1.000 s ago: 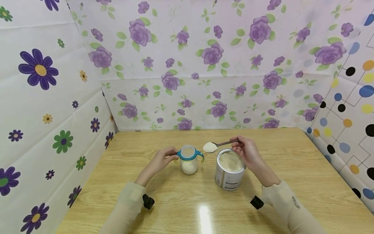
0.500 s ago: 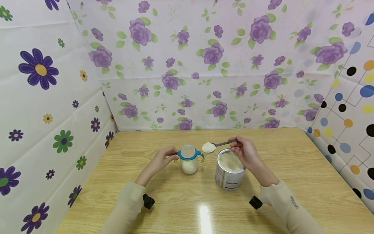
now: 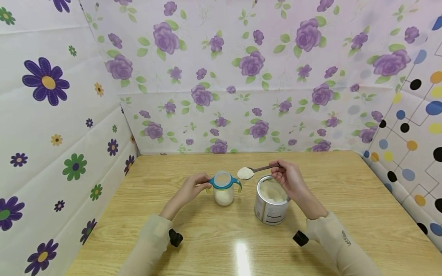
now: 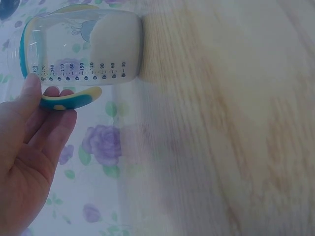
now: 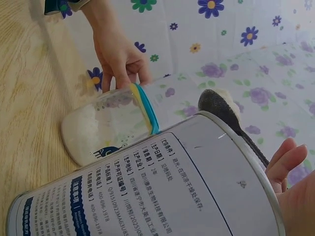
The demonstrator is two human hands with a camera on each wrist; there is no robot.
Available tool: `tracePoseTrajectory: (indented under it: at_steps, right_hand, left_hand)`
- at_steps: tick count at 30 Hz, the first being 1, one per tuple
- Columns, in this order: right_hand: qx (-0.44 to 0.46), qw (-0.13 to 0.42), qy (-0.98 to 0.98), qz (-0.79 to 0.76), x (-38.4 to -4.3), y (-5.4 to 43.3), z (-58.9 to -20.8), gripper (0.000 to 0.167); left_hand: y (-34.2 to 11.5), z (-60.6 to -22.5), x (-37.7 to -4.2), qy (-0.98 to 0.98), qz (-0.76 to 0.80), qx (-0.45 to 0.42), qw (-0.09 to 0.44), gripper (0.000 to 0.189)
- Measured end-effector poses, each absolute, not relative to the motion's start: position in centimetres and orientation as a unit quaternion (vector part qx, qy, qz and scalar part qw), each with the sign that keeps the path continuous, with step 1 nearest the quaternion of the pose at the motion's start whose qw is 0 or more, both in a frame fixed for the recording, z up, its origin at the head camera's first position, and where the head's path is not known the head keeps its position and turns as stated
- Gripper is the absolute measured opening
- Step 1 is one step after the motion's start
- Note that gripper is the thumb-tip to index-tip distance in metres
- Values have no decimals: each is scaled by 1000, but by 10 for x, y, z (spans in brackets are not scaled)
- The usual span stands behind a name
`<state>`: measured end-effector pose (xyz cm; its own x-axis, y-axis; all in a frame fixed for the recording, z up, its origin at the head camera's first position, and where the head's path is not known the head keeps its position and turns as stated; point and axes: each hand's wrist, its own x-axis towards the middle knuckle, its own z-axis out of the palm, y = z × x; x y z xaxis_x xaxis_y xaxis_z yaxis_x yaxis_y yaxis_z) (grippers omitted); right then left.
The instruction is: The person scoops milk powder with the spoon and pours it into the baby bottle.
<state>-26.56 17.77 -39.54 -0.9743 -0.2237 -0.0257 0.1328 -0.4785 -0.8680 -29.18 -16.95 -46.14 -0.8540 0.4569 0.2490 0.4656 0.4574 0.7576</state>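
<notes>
My left hand [image 3: 192, 188] pinches one handle of a clear baby bottle [image 3: 223, 196] with a blue collar. The bottle stands upright and uncapped on the table; in the left wrist view, white powder [image 4: 115, 44] fills its lower part, beside a printed scale. My right hand [image 3: 289, 179] holds a dark spoon [image 3: 265, 168] by its handle, with a heap of white powder [image 3: 245, 173] in the bowl. The spoon is raised behind the tin's rim, its bowl between tin and bottle. An open silver tin [image 3: 271, 211] of pale powder stands just below my right hand.
The wooden table [image 3: 207, 245] reaches back to a wall cloth with purple roses [image 3: 252, 65]. More patterned cloth hangs at the left [image 3: 45, 153] and right. A black wrist camera sits on each cuff.
The loaded spoon has drifted slightly left toward the bottle, my right hand moving with it. My left hand, the bottle and the tin have stayed in place.
</notes>
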Motion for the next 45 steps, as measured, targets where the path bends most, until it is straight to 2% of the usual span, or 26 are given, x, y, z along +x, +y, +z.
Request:
tracePoseTrajectory:
  at_steps: [10, 18, 27, 34, 45]
  right_hand:
    - [-43, 100, 499, -860, -266, 174, -395, 46]
    - [-41, 105, 506, -855, -266, 172, -396, 46]
    - [-40, 107, 507, -854, -265, 169, -398, 44]
    - [-49, 114, 505, -854, -266, 164, -399, 46]
    - [-35, 119, 516, -848, -267, 159, -399, 44]
  left_hand:
    - [-163, -432, -271, -853, -444, -274, -6, 10]
    - [-162, -431, -269, -853, -447, -270, 9, 8]
    - [-161, -428, -267, -853, -444, -274, -4, 10]
    - [-170, -461, -291, -853, -443, -277, 11, 6]
    - [-170, -461, -291, -853, -442, -278, 11, 8]
